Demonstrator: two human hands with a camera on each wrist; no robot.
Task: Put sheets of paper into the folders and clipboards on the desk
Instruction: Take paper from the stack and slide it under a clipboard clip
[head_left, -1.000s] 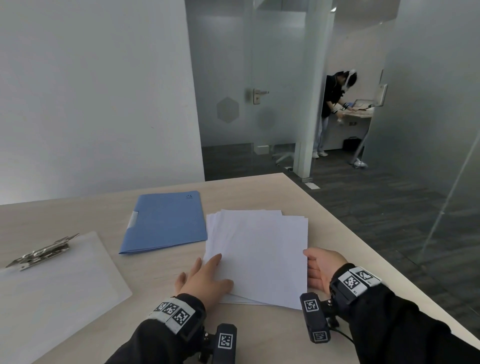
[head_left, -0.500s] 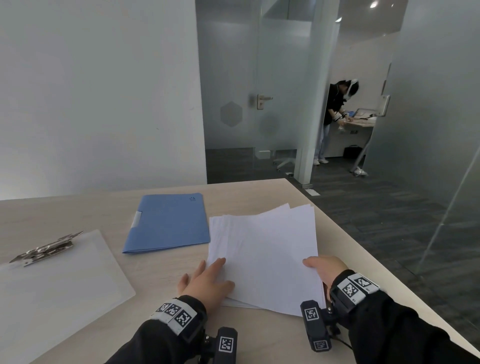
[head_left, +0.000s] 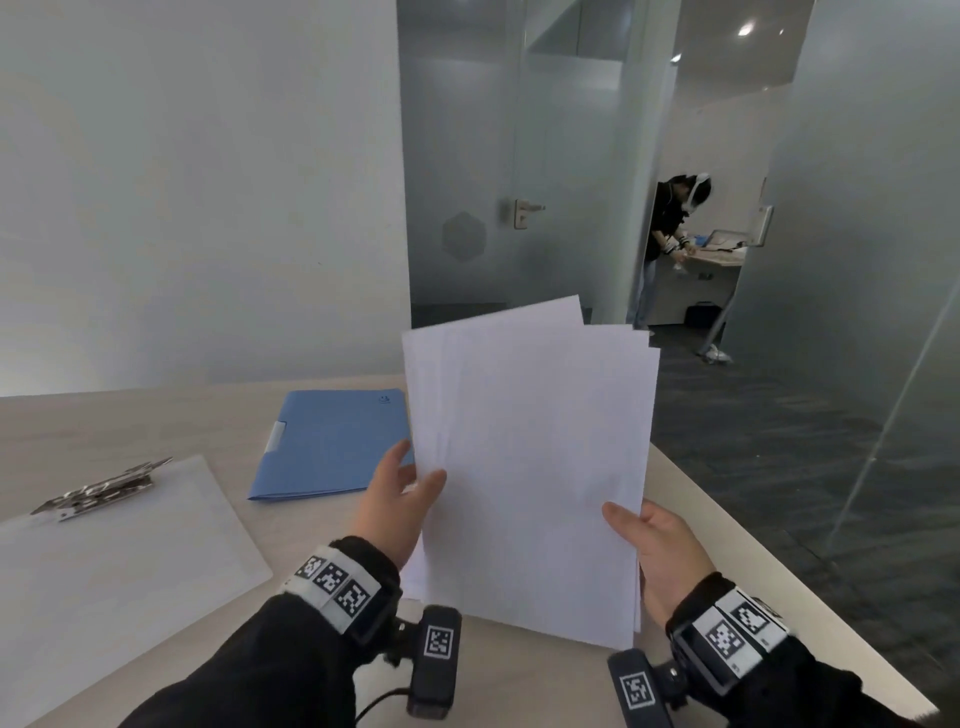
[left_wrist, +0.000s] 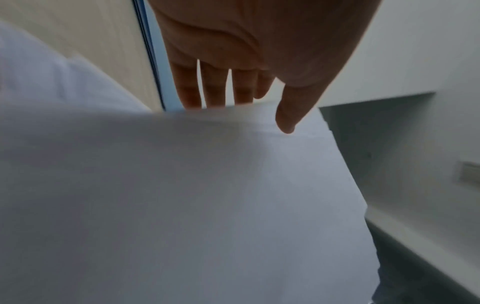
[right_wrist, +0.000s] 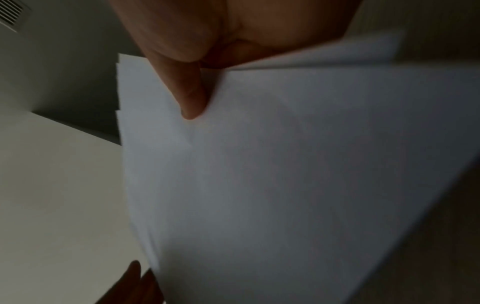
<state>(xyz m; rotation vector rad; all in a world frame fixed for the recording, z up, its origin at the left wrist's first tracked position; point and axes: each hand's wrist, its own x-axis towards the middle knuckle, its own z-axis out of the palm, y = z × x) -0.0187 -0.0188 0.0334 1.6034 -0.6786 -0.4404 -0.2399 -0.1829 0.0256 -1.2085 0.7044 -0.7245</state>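
Now I grip the paper stack upright, left hand at nine o'clock, right hand at three.

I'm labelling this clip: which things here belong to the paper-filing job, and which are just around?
Job: stack of white paper, held by left hand and right hand; blue folder; clipboard.

Around: glass door; person at far desk.
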